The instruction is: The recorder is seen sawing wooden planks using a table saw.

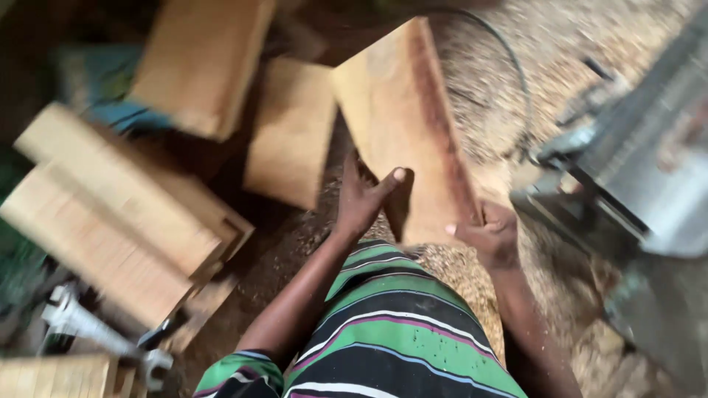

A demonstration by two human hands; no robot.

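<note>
Plank (402, 125) btwn hands, blocks (118, 214) left, prob. machine (649, 169) right.

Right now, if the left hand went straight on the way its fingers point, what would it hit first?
The left hand already rests on the near end of the plank; its fingers point up along it. Going on, it would slide along that plank, probably meeting nothing else, though depth is unclear.

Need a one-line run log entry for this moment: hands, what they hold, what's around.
left hand: grips near end of wood plank | right hand: grips same end's right corner | floor: sawdust, stacked boards, wrench | right: grey machine
</note>
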